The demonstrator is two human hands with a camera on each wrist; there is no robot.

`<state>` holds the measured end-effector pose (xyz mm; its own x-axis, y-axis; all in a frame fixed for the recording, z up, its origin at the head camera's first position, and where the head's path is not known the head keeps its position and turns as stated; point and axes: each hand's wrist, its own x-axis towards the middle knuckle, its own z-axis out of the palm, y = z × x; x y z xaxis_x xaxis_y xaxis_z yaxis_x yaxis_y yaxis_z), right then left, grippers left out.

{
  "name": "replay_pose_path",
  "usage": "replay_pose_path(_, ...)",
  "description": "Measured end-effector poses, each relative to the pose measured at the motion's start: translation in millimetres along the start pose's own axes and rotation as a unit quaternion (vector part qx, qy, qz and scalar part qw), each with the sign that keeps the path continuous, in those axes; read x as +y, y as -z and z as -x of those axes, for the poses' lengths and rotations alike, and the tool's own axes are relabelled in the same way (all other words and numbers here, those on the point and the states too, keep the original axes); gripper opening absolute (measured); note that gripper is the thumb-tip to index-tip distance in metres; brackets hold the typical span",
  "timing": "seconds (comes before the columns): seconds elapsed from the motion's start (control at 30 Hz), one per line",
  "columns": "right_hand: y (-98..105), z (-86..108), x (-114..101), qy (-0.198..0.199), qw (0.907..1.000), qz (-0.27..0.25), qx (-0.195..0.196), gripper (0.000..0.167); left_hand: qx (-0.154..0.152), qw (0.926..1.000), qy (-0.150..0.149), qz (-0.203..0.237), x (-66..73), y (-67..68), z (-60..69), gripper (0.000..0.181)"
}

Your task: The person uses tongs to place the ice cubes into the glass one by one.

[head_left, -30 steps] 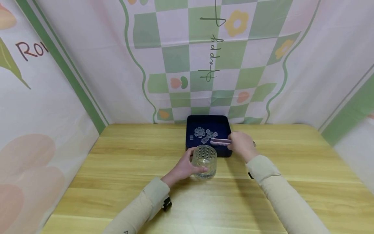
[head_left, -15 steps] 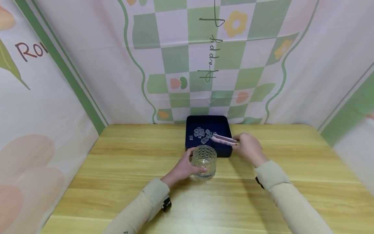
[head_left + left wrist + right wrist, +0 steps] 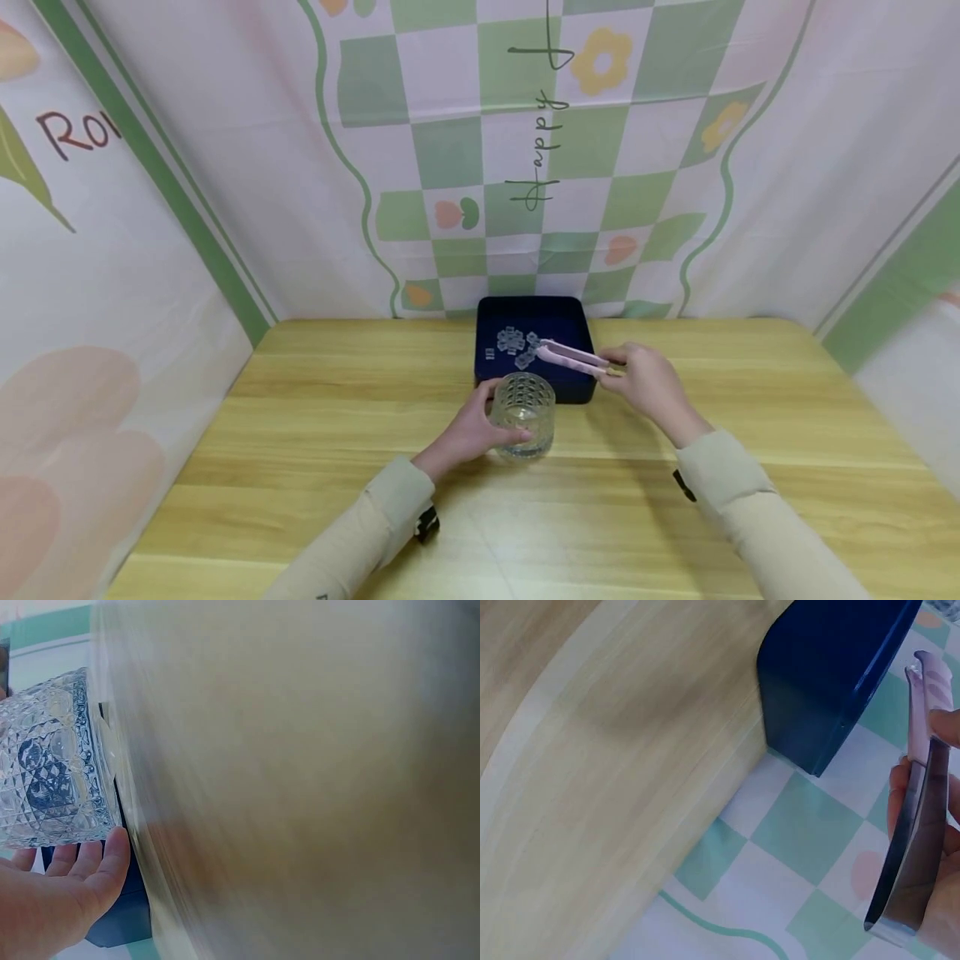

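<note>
While one clear glass point(image 3: 523, 417) is held at the near side of one dark blue tray point(image 3: 576, 390) by the curved thumb and fingers of the left hand point(image 3: 474, 427), one pair of pink-tipped tongs point(image 3: 568, 361) is pinched over the tray by the right hand point(image 3: 651, 383). Several clear pieces point(image 3: 511, 339) are clustered inside, too overlapped to be counted; the right hand is cut off in its wrist view.

Checkered cloth backdrop point(image 3: 517, 150), wooden table point(image 3: 315, 408)
</note>
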<state>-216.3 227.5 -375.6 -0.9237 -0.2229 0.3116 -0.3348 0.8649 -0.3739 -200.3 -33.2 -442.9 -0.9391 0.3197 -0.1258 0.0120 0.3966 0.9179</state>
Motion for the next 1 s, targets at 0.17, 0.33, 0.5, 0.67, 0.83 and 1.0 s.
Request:
replay_pose_path(0.17, 3.2, 6.7, -8.9, 0.012, 0.9997, -0.02, 0.011, 0.025, -0.001, 1.0, 0.0, -0.001, -0.2, 0.3, 0.4, 0.096)
replay_pose_path(0.33, 7.7, 14.2, -19.5, 0.027, 0.999, -0.033, -0.011, 0.026, -0.004, 1.0, 0.004, -0.002, 0.3, 0.9, 0.8, 0.096)
replay_pose_path(0.5, 10.0, 20.1, -24.6, 0.05, 0.9974, -0.037, -0.036, 0.027, -0.007, 1.0, 0.002, 0.003, 1.1, 0.9, 0.9, 0.096)
replay_pose_path(0.67, 7.5, 23.2, -22.8, 0.069, 0.9961, -0.038, -0.04, 0.024, -0.007, 1.0, 0.0, 0.003, 1.5, 0.9, 1.5, 0.096)
replay_pose_path(0.83, 4.6, 24.7, -19.7, 0.086, 0.9949, -0.033, -0.041, 0.024, -0.005, 0.9999, -0.009, 0.005, 1.3, 0.6, 0.9, 0.094)
replay_pose_path(1.0, 3.2, 25.2, -19.0, 0.093, 0.9943, -0.026, -0.046, 0.024, -0.006, 0.9999, -0.011, 0.006, 0.4, 0.7, 0.2, 0.094)
